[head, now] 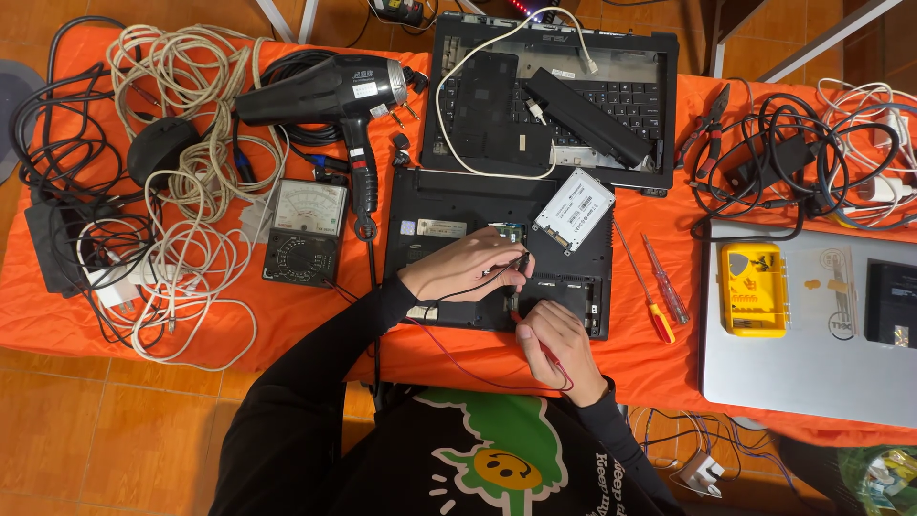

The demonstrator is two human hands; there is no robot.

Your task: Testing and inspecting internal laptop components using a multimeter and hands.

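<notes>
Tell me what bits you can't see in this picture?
All in the head view:
- Probe tips: hidden under the left hand and right hand, so where they touch the laptop cannot be told.
- Meter needle: too small to read.
- Silver laptop: right side cut off by the picture's edge.
- Keyboard: partly covered by a black battery and a panel.
</notes>
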